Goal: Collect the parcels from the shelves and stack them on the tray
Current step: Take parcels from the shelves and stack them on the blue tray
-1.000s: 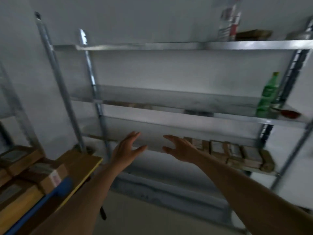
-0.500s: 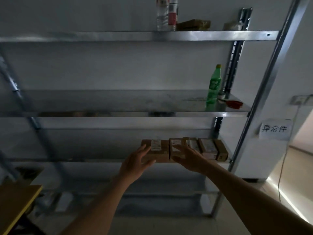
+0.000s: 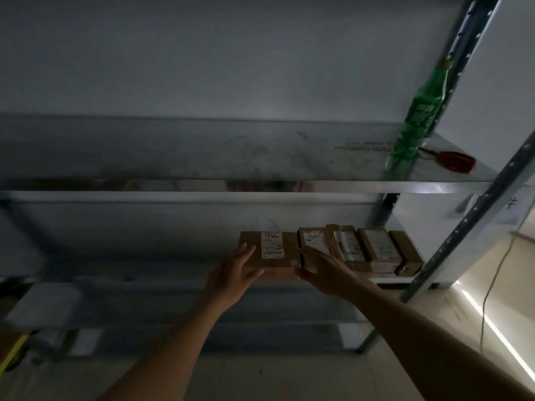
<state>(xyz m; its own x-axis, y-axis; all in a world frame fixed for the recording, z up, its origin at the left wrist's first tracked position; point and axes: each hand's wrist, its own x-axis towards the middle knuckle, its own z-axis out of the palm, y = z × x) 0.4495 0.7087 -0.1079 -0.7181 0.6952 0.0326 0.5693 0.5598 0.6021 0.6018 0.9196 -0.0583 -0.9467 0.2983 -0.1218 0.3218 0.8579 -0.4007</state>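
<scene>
Several brown cardboard parcels with white labels lie in a row on the lower metal shelf (image 3: pixel 162 280). The leftmost parcel (image 3: pixel 272 250) is the widest; to its right sits a second parcel (image 3: pixel 314 240), then further parcels (image 3: pixel 379 250) up to the right post. My left hand (image 3: pixel 231 277) reaches with straight fingers to the front left corner of the leftmost parcel. My right hand (image 3: pixel 324 272) stretches out flat at the front of the second parcel, by the gap between the two. Neither hand grips anything. No tray is in view.
On the shelf above stand a green bottle (image 3: pixel 414 125) and a red-handled tool (image 3: pixel 451 162). A perforated steel post (image 3: pixel 474 209) slants down on the right. A yellow-edged surface (image 3: pixel 11 354) shows at the bottom left. A cable (image 3: pixel 492 282) hangs at the right.
The view has swung right and closed in on the shelf. Both hands have moved forward from open air to the front of the two leftmost parcels.
</scene>
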